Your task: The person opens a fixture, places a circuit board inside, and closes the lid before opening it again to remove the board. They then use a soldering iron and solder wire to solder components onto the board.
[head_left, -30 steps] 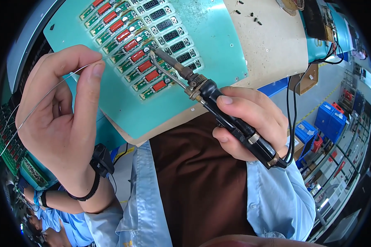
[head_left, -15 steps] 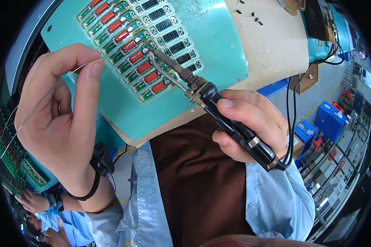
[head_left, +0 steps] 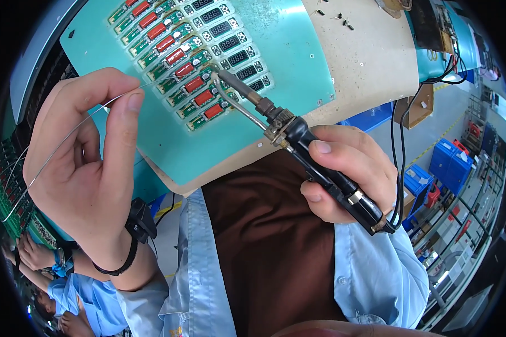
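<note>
Between thumb and forefinger, my left hand (head_left: 90,151) pinches a thin strand of solder wire (head_left: 67,135), whose front end reaches over the boards. My right hand (head_left: 354,168) grips the black handle of a soldering iron (head_left: 315,151) with a metal tube running beside its barrel. Its tip is at the row of small green circuit boards (head_left: 184,69), near the end of one board by a red component; whether it touches cannot be made out. Each board carries a red block component, and a black digit display (head_left: 238,58) sits to its right. The boards lie on a turquoise mat (head_left: 219,146).
Several small black parts (head_left: 343,21) lie on the beige surface (head_left: 365,62) at the back right. Black cables (head_left: 398,146) run from the iron's handle. Blue crates (head_left: 450,163) and a cardboard box (head_left: 417,112) stand beyond. At lower left, another person's hands (head_left: 36,253) are near more green boards.
The iron and my right hand have shifted slightly right and down relative to the view. The boards appear a little higher in view. Both hands keep their grips.
</note>
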Tool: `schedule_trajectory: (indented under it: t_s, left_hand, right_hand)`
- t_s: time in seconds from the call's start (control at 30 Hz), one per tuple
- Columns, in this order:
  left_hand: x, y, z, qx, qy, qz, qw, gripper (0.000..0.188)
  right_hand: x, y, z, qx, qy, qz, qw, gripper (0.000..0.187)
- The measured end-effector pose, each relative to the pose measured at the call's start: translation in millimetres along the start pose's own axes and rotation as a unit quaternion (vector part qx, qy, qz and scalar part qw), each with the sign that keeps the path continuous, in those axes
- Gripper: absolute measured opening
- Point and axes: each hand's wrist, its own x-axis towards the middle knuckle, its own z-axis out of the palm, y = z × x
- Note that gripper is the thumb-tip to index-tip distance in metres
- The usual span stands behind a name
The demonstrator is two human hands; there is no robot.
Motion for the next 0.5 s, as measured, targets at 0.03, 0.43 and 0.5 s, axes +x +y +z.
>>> schedule_trajectory:
  t_s: [0.03, 0.43, 0.5]
  left_hand:
    - [0.9, -0.5, -0.9, -0.001, -0.001, 0.001, 1.000, 0.011]
    - [1.5, 0.7, 5.2, -0.004, -0.001, 0.022, 1.000, 0.011]
    - [1.3, 0.5, 5.3, -0.002, -0.001, 0.024, 1.000, 0.011]
  right_hand:
    - [1.5, -0.7, 0.6, 0.001, -0.003, -0.001, 1.000, 0.043]
    - [0.7, 2.1, 4.9, -0.002, 0.002, -0.005, 1.000, 0.040]
    - [1.1, 1.8, 4.7, -0.002, 0.000, -0.005, 1.000, 0.040]
